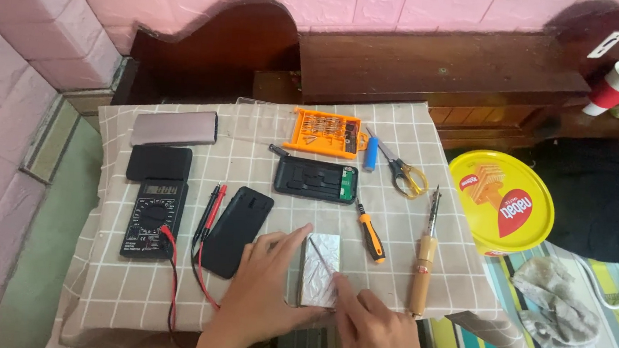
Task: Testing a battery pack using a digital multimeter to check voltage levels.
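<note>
Head view: a silver foil-wrapped block [319, 270] lies at the near edge of the checked-cloth worktop [269, 127], both hands on it. The left hand [259, 295] cups the block's left side with fingers spread, pressing rather than clenched around it; the right hand [374, 334] rests a fingertip on the block's lower right corner, its grip loose and closed on nothing.

Just left of the block lies a black phone-shaped cover [237, 231], and beyond that the red and black probe leads [211, 210] of a black multimeter [153, 217]. To the block's right lie an orange-handled screwdriver [369, 234] and a wooden-handled soldering iron [425, 260]. Behind the block sits an opened black case [316, 180].

Risks, judged from this layout: the block sits close to the worktop's front edge, so a firm push could slide it off. The cloth may drag with the hands and shift the nearby tools. Whether the soldering iron is hot cannot be told; it lies near the right hand's wrist.
</note>
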